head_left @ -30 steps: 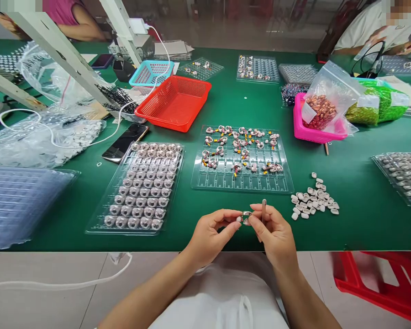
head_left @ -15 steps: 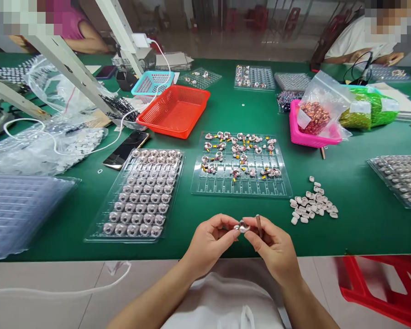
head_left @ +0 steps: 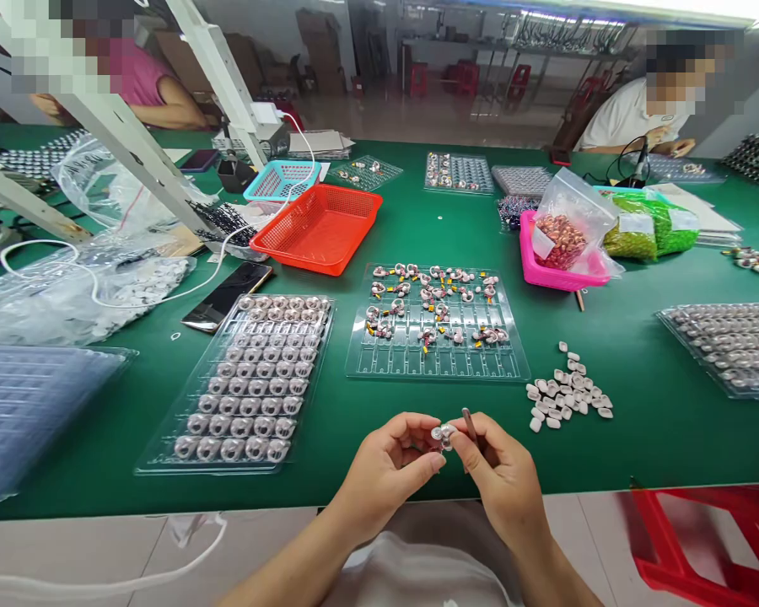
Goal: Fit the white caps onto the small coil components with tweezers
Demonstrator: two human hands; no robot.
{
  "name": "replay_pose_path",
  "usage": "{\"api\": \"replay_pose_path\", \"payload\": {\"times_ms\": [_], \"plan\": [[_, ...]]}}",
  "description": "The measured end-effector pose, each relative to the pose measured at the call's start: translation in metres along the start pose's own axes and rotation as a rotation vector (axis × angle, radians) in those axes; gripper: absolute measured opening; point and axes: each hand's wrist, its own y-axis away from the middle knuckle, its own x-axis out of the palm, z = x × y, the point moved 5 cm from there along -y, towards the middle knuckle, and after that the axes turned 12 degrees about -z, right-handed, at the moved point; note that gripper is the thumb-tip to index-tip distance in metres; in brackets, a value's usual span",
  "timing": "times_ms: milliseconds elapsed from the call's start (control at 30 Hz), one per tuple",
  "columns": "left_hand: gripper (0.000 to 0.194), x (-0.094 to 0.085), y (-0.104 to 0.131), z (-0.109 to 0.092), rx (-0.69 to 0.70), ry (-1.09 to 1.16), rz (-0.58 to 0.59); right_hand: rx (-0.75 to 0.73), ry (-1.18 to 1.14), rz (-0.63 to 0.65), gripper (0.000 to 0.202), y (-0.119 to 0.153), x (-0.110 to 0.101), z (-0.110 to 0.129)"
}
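Note:
Near the table's front edge, my left hand (head_left: 395,468) and my right hand (head_left: 497,468) pinch a small silvery-white part (head_left: 444,434) between them. A thin brown stick-like tool (head_left: 469,426) also rests in the fingers of my right hand. Beyond my hands is a clear tray (head_left: 379,362) with small white ring-shaped assemblies bearing yellow tabs. Left of it, another clear tray (head_left: 161,447) holds rows of silvery round parts. Loose white caps (head_left: 569,392) are scattered to the right of my hands.
A red basket (head_left: 322,232), a blue basket (head_left: 282,181) and a phone (head_left: 228,295) lie at the back left. A pink basket (head_left: 560,274) holds a bag of copper-coloured parts. Stacked trays (head_left: 727,354) stand far right. Two people sit across the table.
The camera view has tilted up slightly, so the table sits lower. The small part has turned between my fingers, showing a round face, and the tool leans more.

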Motion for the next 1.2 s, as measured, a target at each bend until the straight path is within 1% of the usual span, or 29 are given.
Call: {"api": "replay_pose_path", "payload": {"times_ms": [67,167,333,467,633,767,1067,1133,1200], "plan": [[0.031,0.002,0.0,0.001,-0.031,0.018,0.005,-0.06,0.016,-0.007,0.015,0.001,0.0,0.002],[0.033,0.002,0.001,0.001,-0.064,0.02,-0.019,-0.154,0.044,-0.022,0.01,0.002,-0.001,0.006],[0.037,-0.002,0.003,0.001,-0.076,0.008,-0.064,-0.26,0.048,-0.057,0.008,0.004,-0.001,0.007],[0.035,-0.003,0.006,0.0,-0.016,0.006,-0.061,-0.317,0.076,-0.071,0.01,0.006,0.0,0.007],[0.03,-0.003,0.011,-0.002,0.083,-0.057,-0.072,-0.373,0.096,-0.065,0.013,0.007,0.003,0.008],[0.03,-0.004,0.012,-0.002,0.084,-0.078,-0.081,-0.382,0.099,-0.078,0.014,0.006,0.003,0.008],[0.03,-0.005,0.014,-0.005,0.055,-0.059,-0.069,-0.311,0.091,-0.089,0.011,0.005,0.001,0.009],[0.029,-0.005,0.016,-0.006,0.051,-0.048,-0.065,-0.299,0.08,-0.08,0.012,0.005,0.001,0.008],[0.03,-0.006,0.017,-0.006,0.043,-0.034,-0.033,-0.294,0.052,-0.043,0.014,0.005,0.0,0.007]]}}
